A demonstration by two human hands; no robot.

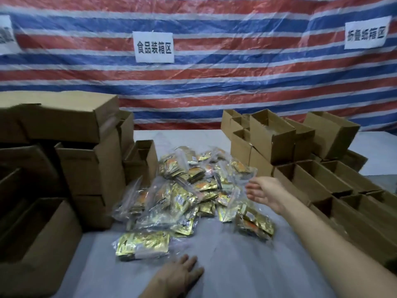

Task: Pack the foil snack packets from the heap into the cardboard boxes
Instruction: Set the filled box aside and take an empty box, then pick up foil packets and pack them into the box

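Heap (189, 190) of perhaps sixty packets (142, 244)

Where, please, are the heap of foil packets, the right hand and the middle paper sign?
heap of foil packets (189, 190): head view, its middle.
right hand (265, 192): head view, its middle.
middle paper sign (153, 47): head view, its centre.

Makeshift food-packing station.
Striped tarp (214, 87) hung as back wall; paper zone sign (153, 47) reads 食品装箱区; cardboard boxes (81, 173) stacked either side of foil packet heap (182, 196).
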